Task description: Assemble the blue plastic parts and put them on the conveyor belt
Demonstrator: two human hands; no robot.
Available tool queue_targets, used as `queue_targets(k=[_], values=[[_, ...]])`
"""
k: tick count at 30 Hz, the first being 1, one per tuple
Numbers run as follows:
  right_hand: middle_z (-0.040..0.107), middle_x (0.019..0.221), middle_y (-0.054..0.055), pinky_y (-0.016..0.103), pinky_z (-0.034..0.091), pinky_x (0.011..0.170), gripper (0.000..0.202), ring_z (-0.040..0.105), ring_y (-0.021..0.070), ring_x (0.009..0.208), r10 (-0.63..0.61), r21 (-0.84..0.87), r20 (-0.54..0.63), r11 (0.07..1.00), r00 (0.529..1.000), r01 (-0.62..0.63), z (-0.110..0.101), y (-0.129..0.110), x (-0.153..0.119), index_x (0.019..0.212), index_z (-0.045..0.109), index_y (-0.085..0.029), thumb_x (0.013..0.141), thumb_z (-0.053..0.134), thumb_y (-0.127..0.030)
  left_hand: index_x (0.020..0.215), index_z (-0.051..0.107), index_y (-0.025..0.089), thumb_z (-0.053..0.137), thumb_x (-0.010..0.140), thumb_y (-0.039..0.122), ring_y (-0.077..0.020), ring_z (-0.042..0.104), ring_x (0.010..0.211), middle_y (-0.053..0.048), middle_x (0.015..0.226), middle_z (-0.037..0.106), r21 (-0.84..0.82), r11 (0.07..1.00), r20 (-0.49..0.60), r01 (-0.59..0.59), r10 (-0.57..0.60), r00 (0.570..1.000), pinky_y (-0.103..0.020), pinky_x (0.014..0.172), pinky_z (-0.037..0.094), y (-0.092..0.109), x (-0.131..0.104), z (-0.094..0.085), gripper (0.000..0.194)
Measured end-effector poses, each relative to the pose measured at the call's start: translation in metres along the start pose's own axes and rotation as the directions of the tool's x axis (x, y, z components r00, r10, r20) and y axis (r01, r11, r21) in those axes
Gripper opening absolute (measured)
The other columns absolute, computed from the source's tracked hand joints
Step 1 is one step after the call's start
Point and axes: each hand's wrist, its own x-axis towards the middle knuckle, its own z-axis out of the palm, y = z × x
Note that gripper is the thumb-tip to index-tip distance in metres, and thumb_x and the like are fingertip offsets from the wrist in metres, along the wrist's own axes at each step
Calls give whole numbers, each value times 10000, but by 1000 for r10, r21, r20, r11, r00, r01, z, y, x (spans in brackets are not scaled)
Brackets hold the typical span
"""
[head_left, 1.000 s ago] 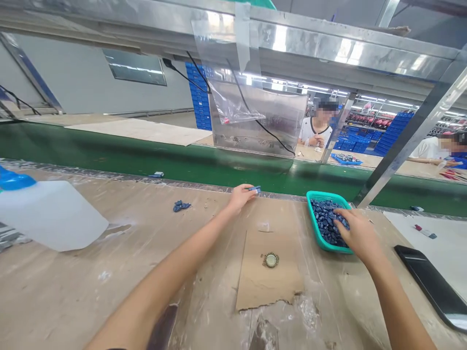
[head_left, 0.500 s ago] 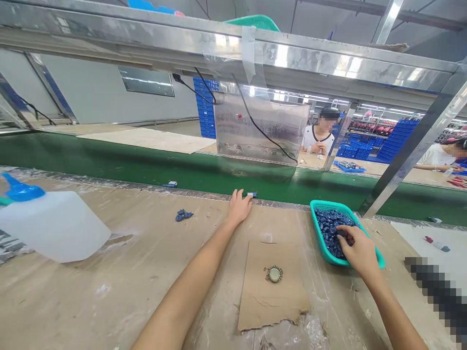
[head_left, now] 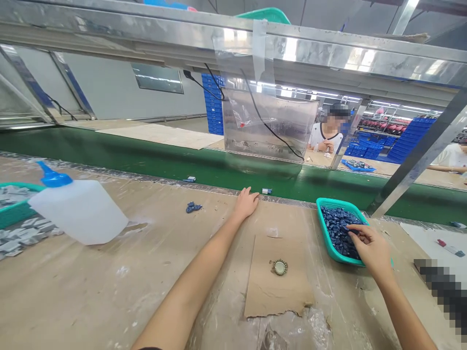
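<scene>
My left hand (head_left: 247, 203) rests at the near edge of the green conveyor belt (head_left: 226, 176), fingers stretched out and holding nothing. Just right of its fingertips, and apart from them, a small white-and-blue piece (head_left: 267, 191) lies on the belt. Over at the turquoise basket (head_left: 326, 241), my right hand (head_left: 372, 247) has thumb and forefinger pinched on a small dark blue piece (head_left: 346, 230). Many similar pieces (head_left: 337, 218) fill that basket. Between my arms a metal bottle cap (head_left: 280, 267) sits on a cardboard sheet (head_left: 279, 296).
A white squeeze bottle (head_left: 82, 211) with a blue nozzle stands left, beside grey-white pieces (head_left: 27, 236) and another turquoise basket (head_left: 18, 214). Dark blue scraps (head_left: 193, 207) lie on the table. A slanted metal post (head_left: 412, 160) rises behind the right basket. A co-worker (head_left: 326, 136) sits across.
The view has shifted, so things sit further right. My left hand has come away from the white-and-blue piece, leaving a gap. My right hand has drawn back slightly, pinching a dark blue piece.
</scene>
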Motion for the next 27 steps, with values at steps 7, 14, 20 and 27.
queue_targets(k=[7, 14, 20, 27], values=[[625, 616, 71, 404, 502, 628, 463, 608, 255, 598, 268, 238, 3, 936, 964, -261, -2, 7, 4, 871, 640, -148, 551, 601, -481, 1328, 342, 185, 392, 796, 126, -319, 106, 1332, -147, 1449, 139, 113, 972, -131, 204, -189, 973, -446, 1023, 262, -59, 14, -31, 538], [617, 806, 77, 383, 513, 670, 352, 582, 208, 649, 223, 415, 5, 887, 975, -205, -7, -31, -2, 786, 647, -176, 561, 676, -444, 1176, 521, 147, 358, 827, 287, -391, 388, 1149, -220, 1305, 362, 160, 885, -49, 437, -435, 899, -500, 878, 364, -140, 20, -61, 409], [552, 897, 84, 293, 485, 669, 136, 545, 195, 834, -270, 477, 349, 875, 897, 78, 16, -92, -41, 828, 625, -198, 804, 518, -279, 1140, 516, 97, 358, 819, 320, -376, 377, 1128, -227, 1249, 397, 191, 875, -7, 445, -452, 892, -453, 856, 379, -147, 23, -66, 421], [515, 823, 48, 298, 412, 677, 222, 461, 181, 800, -526, 346, 544, 851, 654, 396, 46, -110, -72, 889, 468, -181, 772, 372, -18, 1118, 516, 156, 351, 851, 257, -384, 351, 1156, -181, 1233, 435, 125, 891, 20, 436, -442, 897, -538, 869, 338, -144, 22, -68, 330]])
